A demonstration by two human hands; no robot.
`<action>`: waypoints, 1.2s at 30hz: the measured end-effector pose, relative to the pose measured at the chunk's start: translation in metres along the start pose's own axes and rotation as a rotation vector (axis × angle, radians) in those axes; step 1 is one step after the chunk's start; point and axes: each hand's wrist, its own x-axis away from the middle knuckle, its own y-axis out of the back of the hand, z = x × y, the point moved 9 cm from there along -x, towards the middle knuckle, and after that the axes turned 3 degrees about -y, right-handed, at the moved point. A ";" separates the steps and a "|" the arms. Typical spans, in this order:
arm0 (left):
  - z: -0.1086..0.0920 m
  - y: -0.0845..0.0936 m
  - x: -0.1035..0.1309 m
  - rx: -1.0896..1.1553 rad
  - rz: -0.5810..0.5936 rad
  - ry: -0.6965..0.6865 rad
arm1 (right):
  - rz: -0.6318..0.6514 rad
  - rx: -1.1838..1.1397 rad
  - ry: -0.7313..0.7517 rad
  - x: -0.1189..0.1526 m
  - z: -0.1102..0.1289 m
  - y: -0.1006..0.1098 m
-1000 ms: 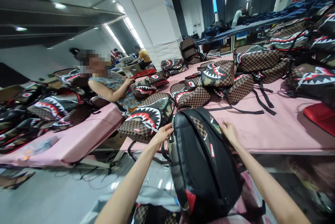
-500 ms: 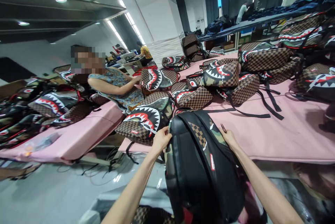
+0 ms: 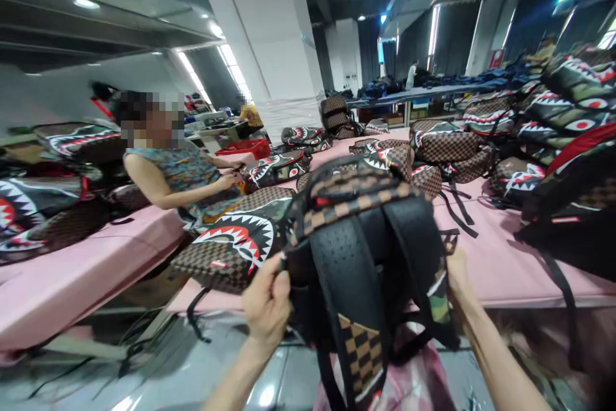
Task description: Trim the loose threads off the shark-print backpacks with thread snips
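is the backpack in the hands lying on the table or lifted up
Lifted up. The backpack hangs upright between the left hand and right hand, strap side facing the camera, off the pink table.

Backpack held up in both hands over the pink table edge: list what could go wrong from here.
1. The backpack is lifted off the pink table, gripped only at its sides by the left hand and right hand; a slip could drop it to the floor.
2. Its dangling straps might snag on the table edge.
3. The shark-mouth backpack overhangs the table edge close by; a swing could knock it off.
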 end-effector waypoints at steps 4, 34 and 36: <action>0.010 -0.018 0.016 0.078 0.009 -0.058 | 0.038 0.098 -0.030 -0.006 -0.002 0.003; -0.176 -0.012 0.011 -0.040 0.166 -0.605 | -0.006 0.992 0.919 0.136 0.192 -0.086; -0.175 -0.019 0.008 -0.098 0.167 -0.620 | -0.149 1.135 0.942 0.125 0.197 -0.069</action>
